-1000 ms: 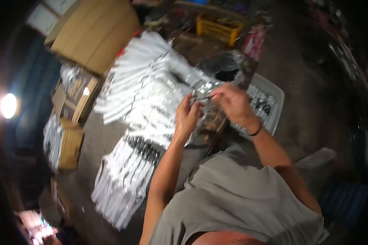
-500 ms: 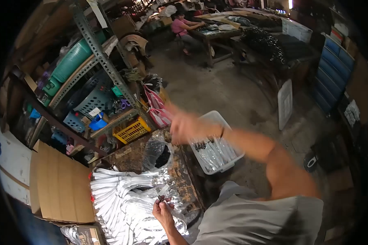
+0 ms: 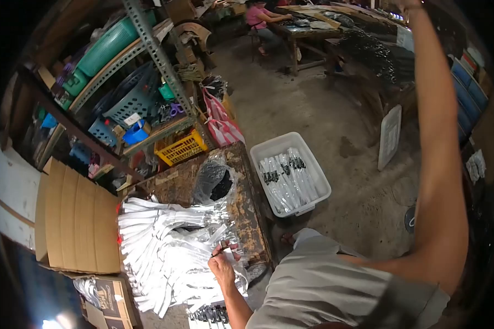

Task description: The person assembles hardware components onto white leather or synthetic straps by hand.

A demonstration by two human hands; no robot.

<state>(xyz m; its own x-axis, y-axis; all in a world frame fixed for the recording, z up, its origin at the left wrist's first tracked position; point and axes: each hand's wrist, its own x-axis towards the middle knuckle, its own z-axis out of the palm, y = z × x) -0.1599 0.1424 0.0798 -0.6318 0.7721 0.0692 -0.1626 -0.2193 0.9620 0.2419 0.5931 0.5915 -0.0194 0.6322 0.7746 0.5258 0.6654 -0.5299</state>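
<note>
My left hand (image 3: 223,267) is closed on a white strip with a small black piece at its end, over the right side of a heap of white strips (image 3: 164,247). Many of these strips lie fanned out, some in shiny clear plastic. High at the upper right, my right hand (image 3: 410,4) is at the end of the raised arm, by the top edge of the view; its fingers are too dim and cut off to make out. A clear plastic bag with black contents (image 3: 217,181) sits just behind the heap.
Right of the worn wooden table (image 3: 252,219) stands a white plastic bin (image 3: 326,186) with bagged white strips. A metal shelf (image 3: 162,60) with baskets is at left, above a yellow crate (image 3: 181,148). Cardboard (image 3: 77,219) borders the heap. A person (image 3: 258,19) sits farther back.
My right arm has swung from over the white bin up to the upper right. My left hand stays by the heap, and a white strip now shows in it. The view has shifted slightly.
</note>
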